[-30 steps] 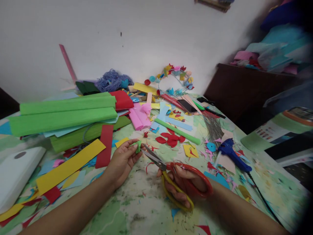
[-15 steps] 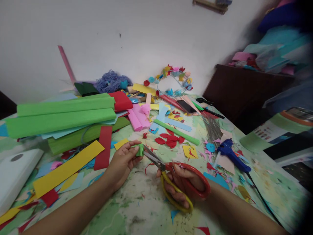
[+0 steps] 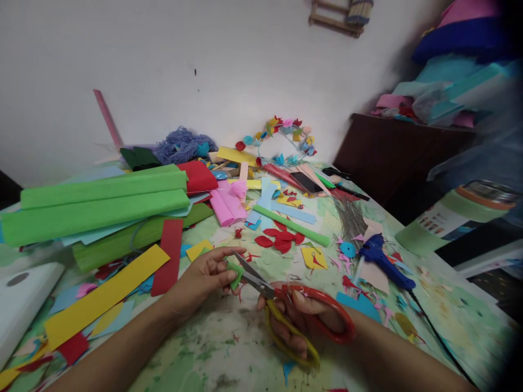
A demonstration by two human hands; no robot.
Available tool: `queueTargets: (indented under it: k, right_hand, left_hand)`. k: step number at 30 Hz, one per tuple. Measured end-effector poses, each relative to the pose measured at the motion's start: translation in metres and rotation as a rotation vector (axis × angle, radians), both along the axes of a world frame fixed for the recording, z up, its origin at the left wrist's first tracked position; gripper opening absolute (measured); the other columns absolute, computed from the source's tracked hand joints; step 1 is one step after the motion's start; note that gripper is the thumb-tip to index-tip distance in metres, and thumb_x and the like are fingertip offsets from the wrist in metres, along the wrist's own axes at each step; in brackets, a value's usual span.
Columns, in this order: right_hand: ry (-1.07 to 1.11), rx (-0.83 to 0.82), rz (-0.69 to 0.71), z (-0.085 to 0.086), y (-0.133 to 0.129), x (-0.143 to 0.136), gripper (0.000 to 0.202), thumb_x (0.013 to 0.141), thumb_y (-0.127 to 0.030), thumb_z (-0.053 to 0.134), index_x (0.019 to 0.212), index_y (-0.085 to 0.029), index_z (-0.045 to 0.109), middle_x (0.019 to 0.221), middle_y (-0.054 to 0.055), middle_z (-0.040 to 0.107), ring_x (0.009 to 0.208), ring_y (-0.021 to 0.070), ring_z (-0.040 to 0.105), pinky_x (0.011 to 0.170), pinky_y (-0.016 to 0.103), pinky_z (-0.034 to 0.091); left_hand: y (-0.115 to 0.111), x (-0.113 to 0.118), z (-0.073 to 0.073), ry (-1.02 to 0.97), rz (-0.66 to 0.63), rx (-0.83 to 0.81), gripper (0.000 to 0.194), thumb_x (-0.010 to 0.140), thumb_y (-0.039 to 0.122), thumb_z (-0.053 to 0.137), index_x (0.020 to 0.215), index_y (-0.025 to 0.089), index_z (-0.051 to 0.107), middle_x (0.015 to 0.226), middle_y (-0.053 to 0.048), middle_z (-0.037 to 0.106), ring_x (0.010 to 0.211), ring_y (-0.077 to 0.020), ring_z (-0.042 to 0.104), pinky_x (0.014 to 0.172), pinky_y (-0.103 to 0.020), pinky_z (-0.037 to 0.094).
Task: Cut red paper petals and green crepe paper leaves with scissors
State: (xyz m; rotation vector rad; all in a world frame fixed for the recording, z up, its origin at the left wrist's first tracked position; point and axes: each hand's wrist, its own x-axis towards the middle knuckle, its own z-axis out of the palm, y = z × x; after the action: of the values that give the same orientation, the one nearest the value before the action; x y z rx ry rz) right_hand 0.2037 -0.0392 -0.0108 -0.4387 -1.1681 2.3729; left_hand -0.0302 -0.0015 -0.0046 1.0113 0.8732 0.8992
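Note:
A small piece of green paper [image 3: 235,274] is pinched between the thumb and fingers of my left hand [image 3: 214,269]. My right hand [image 3: 296,307] grips a pair of scissors [image 3: 261,285] by its red and yellow handles, fingers through the loops. The blades point up and left and meet the green paper, one blade reaching to my left fingertips. Just beyond them lie red petal-shaped cutouts [image 3: 281,240] and a yellow square scrap [image 3: 314,258].
Green crepe paper rolls [image 3: 98,209] lie at left beside a yellow strip [image 3: 108,296]. A blue glue gun [image 3: 386,261] with a black cord rests at right, near a tumbler [image 3: 457,215]. Behind are a flower crown [image 3: 286,136], a phone [image 3: 306,183] and purple yarn [image 3: 183,146].
The camera view has shifted slightly, so the scene sits lower. The green paper has turned in my left fingers, and the scissor blades now lie across it.

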Motion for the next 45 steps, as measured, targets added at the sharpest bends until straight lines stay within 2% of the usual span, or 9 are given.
queueTargets:
  k: [4, 12, 22, 25, 28, 31, 37, 41, 45]
  right_hand:
    - [-0.018, 0.109, -0.017, 0.0, -0.001, 0.001, 0.061, 0.082, -0.063, 0.053, 0.116, -0.013, 0.054, 0.066, -0.001, 0.05, 0.046, 0.0068, 0.045, 0.041, 0.018, 0.038]
    - [-0.037, 0.124, -0.041, 0.002, -0.001, -0.002, 0.062, 0.081, -0.064, 0.054, 0.114, -0.012, 0.056, 0.063, -0.003, 0.047, 0.041, 0.0045, 0.041, 0.037, 0.016, 0.034]
    - [-0.21, 0.345, -0.058, 0.014, 0.003, 0.002, 0.059, 0.084, -0.064, 0.047, 0.112, -0.013, 0.056, 0.051, -0.009, 0.038, 0.032, 0.0028, 0.028, 0.032, 0.015, 0.024]
    - [-0.486, 0.547, -0.186, 0.022, 0.005, 0.004, 0.05, 0.081, -0.062, 0.052, 0.099, -0.016, 0.059, 0.057, -0.007, 0.043, 0.041, 0.0045, 0.035, 0.041, 0.017, 0.029]
    - [-0.967, 0.978, -0.357, 0.028, 0.011, 0.007, 0.028, 0.08, -0.045, 0.06, 0.086, -0.018, 0.059, 0.067, -0.002, 0.053, 0.058, 0.0099, 0.045, 0.054, 0.021, 0.03]
    - [-1.28, 1.287, -0.365, 0.028, 0.018, 0.01, 0.018, 0.079, -0.028, 0.058, 0.094, -0.019, 0.061, 0.073, 0.001, 0.06, 0.065, 0.0136, 0.05, 0.058, 0.024, 0.028]
    - [-1.292, 1.388, -0.334, 0.024, 0.016, 0.009, 0.031, 0.078, -0.027, 0.056, 0.107, -0.018, 0.058, 0.088, 0.007, 0.065, 0.081, 0.0191, 0.057, 0.068, 0.026, 0.035]
    - [-1.411, 1.389, -0.336, 0.026, 0.008, 0.002, 0.027, 0.085, -0.037, 0.051, 0.099, -0.016, 0.06, 0.085, 0.009, 0.065, 0.079, 0.0195, 0.058, 0.067, 0.027, 0.037]
    - [-1.655, 1.376, -0.424, 0.033, 0.022, 0.01, 0.023, 0.086, -0.035, 0.049, 0.089, -0.017, 0.063, 0.087, 0.01, 0.066, 0.081, 0.0213, 0.059, 0.068, 0.028, 0.039]
  left_hand:
    - [0.002, -0.008, 0.003, 0.031, -0.083, 0.026, 0.048, 0.07, 0.018, 0.074, 0.116, 0.02, 0.062, 0.063, -0.006, 0.072, 0.05, -0.0147, 0.065, 0.047, -0.019, 0.044]
    - [0.005, -0.013, 0.003, 0.048, -0.137, 0.047, 0.053, 0.072, 0.017, 0.072, 0.123, 0.021, 0.058, 0.065, -0.007, 0.073, 0.052, -0.016, 0.066, 0.049, -0.02, 0.045]
    - [0.003, -0.011, 0.006, 0.09, -0.173, 0.047, 0.055, 0.068, 0.015, 0.073, 0.121, 0.02, 0.06, 0.057, -0.001, 0.066, 0.055, -0.0171, 0.066, 0.052, -0.022, 0.046]
    - [0.009, -0.015, 0.009, 0.226, -0.057, 0.099, 0.05, 0.064, 0.018, 0.076, 0.114, 0.019, 0.065, 0.056, 0.001, 0.064, 0.051, -0.0137, 0.061, 0.047, -0.019, 0.041]
    - [0.021, -0.027, 0.011, 0.386, 0.172, 0.211, 0.042, 0.062, 0.023, 0.078, 0.102, 0.017, 0.068, 0.055, 0.003, 0.062, 0.048, -0.0105, 0.055, 0.045, -0.017, 0.038]
    - [0.032, -0.039, 0.008, 0.546, 0.287, 0.301, 0.039, 0.063, 0.032, 0.076, 0.098, 0.017, 0.067, 0.067, 0.0, 0.064, 0.062, -0.0141, 0.06, 0.053, -0.02, 0.044]
    - [0.039, -0.046, -0.003, 0.875, 0.202, 0.486, 0.056, 0.075, 0.049, 0.056, 0.121, 0.016, 0.055, 0.106, -0.011, 0.068, 0.09, -0.0248, 0.064, 0.074, -0.035, 0.051]
    - [0.033, -0.044, 0.002, 1.287, 0.216, 0.612, 0.055, 0.085, 0.046, 0.038, 0.13, 0.016, 0.051, 0.086, -0.008, 0.07, 0.075, -0.0262, 0.066, 0.068, -0.037, 0.049]
    - [0.028, -0.042, 0.003, 1.367, 0.207, 0.728, 0.051, 0.088, 0.044, 0.033, 0.125, 0.016, 0.054, 0.089, -0.01, 0.07, 0.082, -0.0282, 0.067, 0.064, -0.035, 0.048]
